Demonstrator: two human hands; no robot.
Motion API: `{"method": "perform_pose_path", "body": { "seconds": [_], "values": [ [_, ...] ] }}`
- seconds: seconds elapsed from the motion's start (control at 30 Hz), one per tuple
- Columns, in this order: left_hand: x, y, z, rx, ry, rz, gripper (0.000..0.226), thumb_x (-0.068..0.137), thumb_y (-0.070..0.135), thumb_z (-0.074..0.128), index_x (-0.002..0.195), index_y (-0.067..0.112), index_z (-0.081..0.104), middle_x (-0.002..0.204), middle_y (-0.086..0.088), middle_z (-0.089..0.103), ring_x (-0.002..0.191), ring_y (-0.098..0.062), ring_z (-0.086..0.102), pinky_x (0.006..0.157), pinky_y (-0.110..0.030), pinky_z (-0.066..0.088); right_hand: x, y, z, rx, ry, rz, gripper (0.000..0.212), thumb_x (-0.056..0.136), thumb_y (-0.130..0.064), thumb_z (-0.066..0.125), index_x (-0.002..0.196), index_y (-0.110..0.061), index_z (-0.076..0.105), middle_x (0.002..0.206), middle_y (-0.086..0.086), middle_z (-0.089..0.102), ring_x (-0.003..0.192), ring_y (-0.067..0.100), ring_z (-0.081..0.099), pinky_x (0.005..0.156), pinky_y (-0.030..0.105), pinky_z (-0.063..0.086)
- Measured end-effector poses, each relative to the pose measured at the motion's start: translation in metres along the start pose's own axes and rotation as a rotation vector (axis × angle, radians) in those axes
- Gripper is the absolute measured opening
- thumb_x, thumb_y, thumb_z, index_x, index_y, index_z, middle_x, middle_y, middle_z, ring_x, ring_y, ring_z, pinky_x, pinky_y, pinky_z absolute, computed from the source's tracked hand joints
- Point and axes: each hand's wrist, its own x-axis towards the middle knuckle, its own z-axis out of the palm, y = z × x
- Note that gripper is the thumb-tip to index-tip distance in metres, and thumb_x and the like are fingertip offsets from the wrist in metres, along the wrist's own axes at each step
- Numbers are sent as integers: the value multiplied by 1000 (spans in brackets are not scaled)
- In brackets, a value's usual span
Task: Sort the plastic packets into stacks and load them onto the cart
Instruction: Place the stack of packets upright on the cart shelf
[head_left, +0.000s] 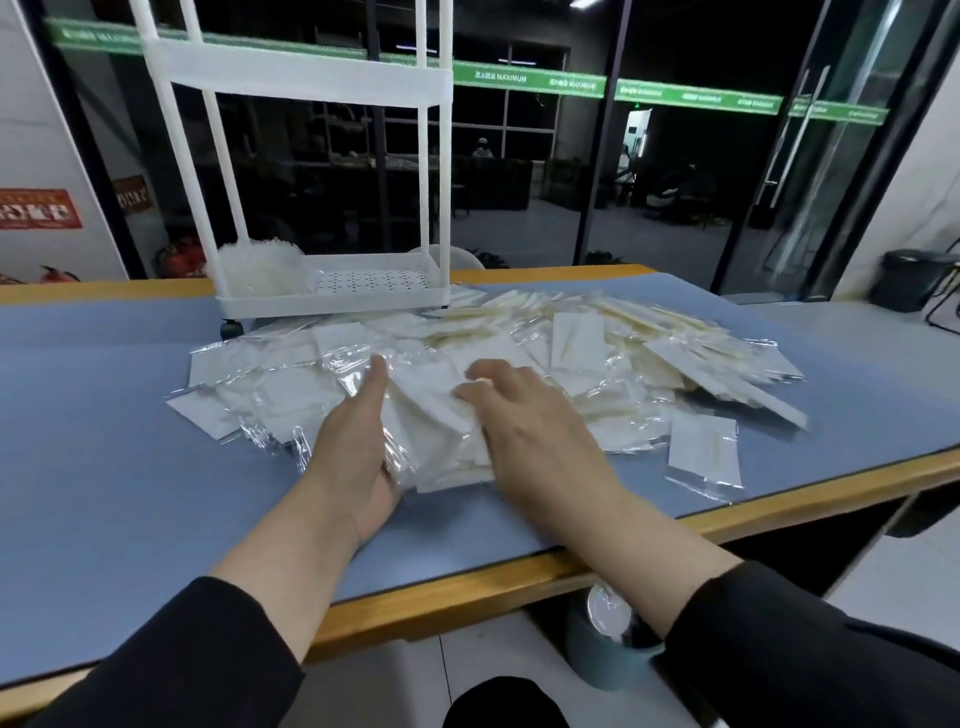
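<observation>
A wide heap of clear plastic packets (597, 353) with white inserts covers the middle of the blue table top (104, 415). My left hand (358, 447) grips the left edge of a gathered stack of packets (441, 441) near the front of the heap, thumb up along its side. My right hand (524, 415) lies on top of that stack with fingers slightly bent, pressing it down. A white tiered cart (332, 291) stands on the table behind the heap. Its lowest shelf holds a pile of packets (260, 270) at its left end.
One loose packet (704, 452) lies apart near the table's right front edge. The wooden table rim (467, 608) runs close to my body. A grey bin (608, 639) sits on the floor under the edge. Glass walls stand behind the table.
</observation>
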Motion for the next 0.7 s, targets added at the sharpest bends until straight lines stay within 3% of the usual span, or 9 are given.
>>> {"method": "perform_pose_path", "body": {
  "seconds": [0.07,0.17,0.23,0.3,0.37,0.4,0.5,0.6,0.7],
  "values": [
    [2,1,-1,-13,-1,-22,55,97,53,56,119,3,67,110,-18,76,99,-33,75,88,-49,59,3,-8,9,17,-134,-32,49,85,0,51,132,-11,56,137,11,51,104,36,56,80,48,51],
    [9,-2,-7,24,10,-4,33,96,20,67,116,-6,66,115,-29,71,95,-37,74,84,-52,61,8,-2,4,108,-242,-126,59,84,-1,50,143,-8,51,144,15,50,120,37,54,92,49,50],
    [14,-4,-11,29,41,29,20,93,4,66,110,-6,68,114,-29,70,90,-37,74,79,-52,62,11,13,-5,119,-314,-145,66,83,-9,50,149,-15,44,151,7,46,137,27,43,112,47,37],
    [18,-4,-12,39,115,126,17,91,3,68,108,2,71,107,-19,75,92,-35,74,84,-52,61,15,34,-17,99,-274,5,66,88,-18,56,152,-21,40,155,0,43,143,19,35,118,42,23],
    [19,-3,-13,93,183,269,13,90,8,73,101,15,72,94,-2,79,94,-26,75,85,-43,60,23,63,-25,12,-149,209,64,93,-34,63,151,-21,40,155,2,42,142,24,37,117,44,27],
    [18,-3,-12,146,190,333,16,89,10,74,101,20,70,90,5,78,92,-20,75,80,-37,59,28,76,-29,-66,-168,314,72,91,-46,65,153,-23,36,157,3,38,144,26,35,117,48,28],
    [16,-9,-11,360,99,362,29,89,11,76,109,29,64,99,9,77,88,-10,73,76,-30,57,35,99,-31,-130,-398,498,104,78,-65,71,158,-25,18,165,2,22,150,25,23,120,50,24],
    [17,-14,-12,467,16,275,31,89,9,75,112,27,66,101,7,78,95,-16,74,93,-42,58,36,103,-27,-3,-437,628,105,80,-53,76,159,-24,13,160,3,33,141,28,40,106,40,37],
    [20,-14,-13,449,20,277,30,90,10,74,113,27,67,98,9,79,95,-18,75,96,-48,57,32,102,-16,-95,-382,634,79,90,-37,65,155,-19,24,143,12,52,125,33,53,85,36,40]
  ]
}}
